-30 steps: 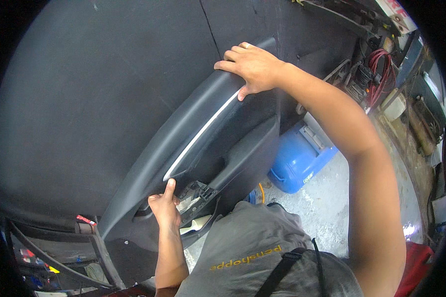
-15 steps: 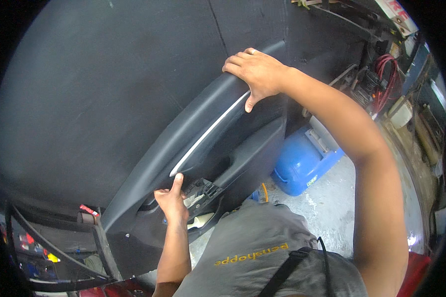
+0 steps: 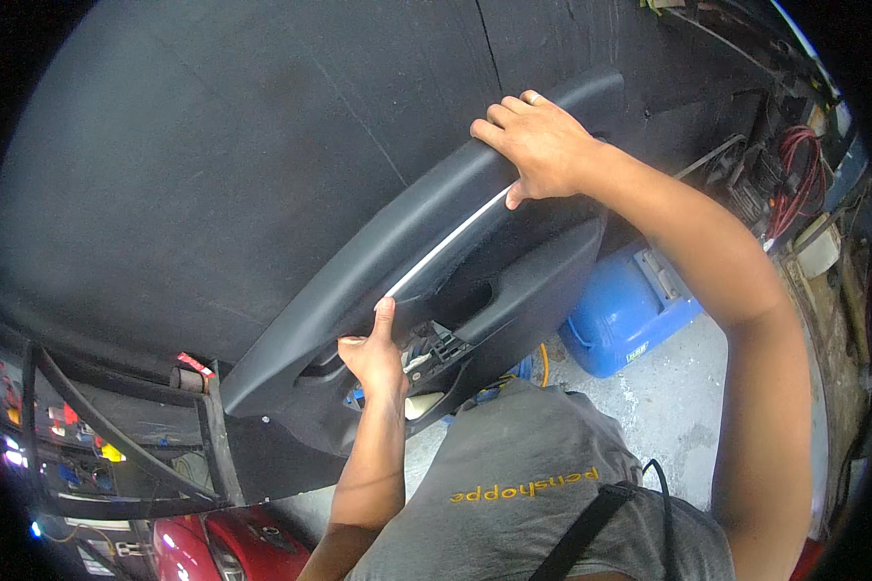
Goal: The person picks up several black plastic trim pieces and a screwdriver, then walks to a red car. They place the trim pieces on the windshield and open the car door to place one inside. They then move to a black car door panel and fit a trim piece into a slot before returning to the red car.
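Note:
A black car door panel (image 3: 334,254) stands tilted in front of me, against a dark board. A thin white trim strip (image 3: 448,242) runs slantwise along it. My right hand (image 3: 543,145) is closed over the panel's upper edge, its thumb beside the strip's upper end. Lower down, my left hand (image 3: 373,360) grips the panel near the inner handle recess. Its thumb presses at the strip's lower end, while its other fingers are mostly hidden. Next to that hand, an opening (image 3: 438,349) in the armrest shows brackets and pale parts.
The large dark board (image 3: 194,184) rises behind the panel. A blue tank (image 3: 618,315) sits on the grey concrete floor (image 3: 673,416) to the right. A black metal frame (image 3: 215,445) and a red vehicle (image 3: 199,552) are at lower left. Red hose (image 3: 796,179) hangs at far right.
The whole view has shifted, so the panel and both hands appear farther right and the left hand higher. My left thumb now covers the strip's lower tip. Both hands keep their grip.

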`<state>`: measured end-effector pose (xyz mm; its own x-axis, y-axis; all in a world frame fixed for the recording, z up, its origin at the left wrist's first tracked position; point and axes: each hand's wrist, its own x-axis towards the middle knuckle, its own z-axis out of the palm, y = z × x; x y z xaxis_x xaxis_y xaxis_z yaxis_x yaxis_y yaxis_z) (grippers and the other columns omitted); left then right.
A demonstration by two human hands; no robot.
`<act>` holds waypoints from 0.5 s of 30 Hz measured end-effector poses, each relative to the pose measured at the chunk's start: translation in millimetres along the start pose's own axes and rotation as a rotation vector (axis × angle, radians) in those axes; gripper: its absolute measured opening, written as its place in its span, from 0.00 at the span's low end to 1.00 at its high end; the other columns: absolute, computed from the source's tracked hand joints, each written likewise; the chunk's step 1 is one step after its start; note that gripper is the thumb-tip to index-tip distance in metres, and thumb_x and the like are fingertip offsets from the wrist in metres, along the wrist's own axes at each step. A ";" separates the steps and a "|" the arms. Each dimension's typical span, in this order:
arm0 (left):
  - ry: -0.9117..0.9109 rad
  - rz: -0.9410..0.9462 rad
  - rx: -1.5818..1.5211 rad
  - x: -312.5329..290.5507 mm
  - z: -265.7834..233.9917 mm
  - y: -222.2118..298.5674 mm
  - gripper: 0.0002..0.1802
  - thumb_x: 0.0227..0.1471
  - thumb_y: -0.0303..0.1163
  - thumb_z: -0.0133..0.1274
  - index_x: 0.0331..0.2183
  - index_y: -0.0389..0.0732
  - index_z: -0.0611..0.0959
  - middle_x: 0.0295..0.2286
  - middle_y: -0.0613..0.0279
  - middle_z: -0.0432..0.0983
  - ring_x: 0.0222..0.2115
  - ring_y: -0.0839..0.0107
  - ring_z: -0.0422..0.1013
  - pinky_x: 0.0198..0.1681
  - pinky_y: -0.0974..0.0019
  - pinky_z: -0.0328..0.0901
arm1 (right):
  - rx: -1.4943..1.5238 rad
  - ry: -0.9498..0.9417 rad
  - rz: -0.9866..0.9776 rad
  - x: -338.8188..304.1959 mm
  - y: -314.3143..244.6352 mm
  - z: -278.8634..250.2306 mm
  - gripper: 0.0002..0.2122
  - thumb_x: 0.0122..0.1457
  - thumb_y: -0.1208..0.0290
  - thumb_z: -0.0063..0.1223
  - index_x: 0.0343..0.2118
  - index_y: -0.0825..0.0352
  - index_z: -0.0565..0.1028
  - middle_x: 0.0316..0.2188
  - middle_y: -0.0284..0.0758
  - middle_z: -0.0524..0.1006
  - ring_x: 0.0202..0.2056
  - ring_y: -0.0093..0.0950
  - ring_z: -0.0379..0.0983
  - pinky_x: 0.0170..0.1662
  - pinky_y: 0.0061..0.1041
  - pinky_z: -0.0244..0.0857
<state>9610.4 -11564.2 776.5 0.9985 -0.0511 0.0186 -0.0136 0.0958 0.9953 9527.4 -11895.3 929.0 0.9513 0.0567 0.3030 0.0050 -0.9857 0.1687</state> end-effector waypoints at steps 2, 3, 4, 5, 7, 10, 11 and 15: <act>-0.014 -0.033 0.006 -4.3 4.8 12.0 0.23 0.51 0.30 0.72 0.44 0.33 0.77 0.29 0.61 0.78 0.17 0.77 0.67 0.19 0.70 0.62 | -0.008 -0.007 -0.036 -1.3 5.6 -3.7 0.48 0.32 0.53 0.82 0.62 0.60 0.70 0.49 0.39 0.77 0.57 0.39 0.71 0.62 0.42 0.60; -0.023 -0.053 0.015 -7.6 6.8 18.4 0.22 0.52 0.32 0.71 0.43 0.34 0.77 0.26 0.63 0.76 0.15 0.77 0.65 0.18 0.70 0.61 | -0.022 0.007 -0.070 -2.2 7.4 -5.8 0.50 0.31 0.53 0.82 0.63 0.59 0.69 0.49 0.39 0.77 0.57 0.39 0.71 0.62 0.42 0.61; -0.026 -0.069 0.032 -10.7 5.5 22.1 0.21 0.53 0.33 0.71 0.41 0.34 0.77 0.23 0.65 0.75 0.13 0.78 0.63 0.17 0.70 0.59 | -0.028 0.025 -0.105 -3.1 6.4 -5.3 0.52 0.30 0.52 0.82 0.64 0.58 0.69 0.50 0.39 0.77 0.57 0.39 0.71 0.62 0.43 0.61; -0.070 -0.051 0.027 -9.9 0.6 19.7 0.20 0.54 0.32 0.70 0.41 0.34 0.78 0.23 0.65 0.75 0.13 0.78 0.63 0.17 0.70 0.60 | -0.002 0.053 -0.145 -1.8 2.0 -3.6 0.53 0.28 0.53 0.82 0.65 0.57 0.68 0.50 0.39 0.77 0.56 0.40 0.71 0.61 0.42 0.61; -0.160 -0.018 0.022 -2.6 -16.4 10.0 0.17 0.54 0.31 0.70 0.40 0.35 0.79 0.23 0.65 0.75 0.13 0.78 0.63 0.19 0.69 0.61 | 0.053 0.107 -0.224 8.3 -18.1 4.4 0.56 0.26 0.53 0.82 0.66 0.57 0.67 0.51 0.39 0.77 0.55 0.40 0.72 0.60 0.41 0.61; -0.307 -0.121 0.036 3.5 -24.2 14.3 0.21 0.50 0.26 0.72 0.43 0.33 0.80 0.27 0.63 0.79 0.15 0.79 0.65 0.20 0.71 0.62 | 0.052 0.090 -0.205 20.8 -56.0 10.5 0.55 0.29 0.49 0.82 0.66 0.58 0.67 0.51 0.41 0.76 0.55 0.40 0.72 0.59 0.40 0.62; -0.258 -0.046 0.055 -5.5 -15.2 21.3 0.12 0.54 0.27 0.69 0.37 0.36 0.81 0.22 0.67 0.75 0.14 0.80 0.62 0.18 0.70 0.60 | 0.063 0.082 -0.218 25.6 -66.9 12.6 0.53 0.32 0.48 0.81 0.66 0.59 0.67 0.51 0.41 0.76 0.55 0.39 0.72 0.59 0.39 0.62; -0.098 -0.082 0.085 -9.6 -4.1 21.8 0.12 0.53 0.26 0.69 0.37 0.38 0.81 0.23 0.68 0.76 0.14 0.80 0.63 0.17 0.72 0.59 | 0.084 0.088 -0.178 21.5 -75.6 11.1 0.48 0.37 0.51 0.80 0.65 0.59 0.69 0.51 0.40 0.76 0.56 0.38 0.71 0.60 0.40 0.60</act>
<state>9600.7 -11557.5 797.6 0.9866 -0.1524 -0.0579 0.0590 0.0032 0.9983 9550.9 -11821.4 912.3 0.9026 0.2407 0.3570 0.1993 -0.9685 0.1490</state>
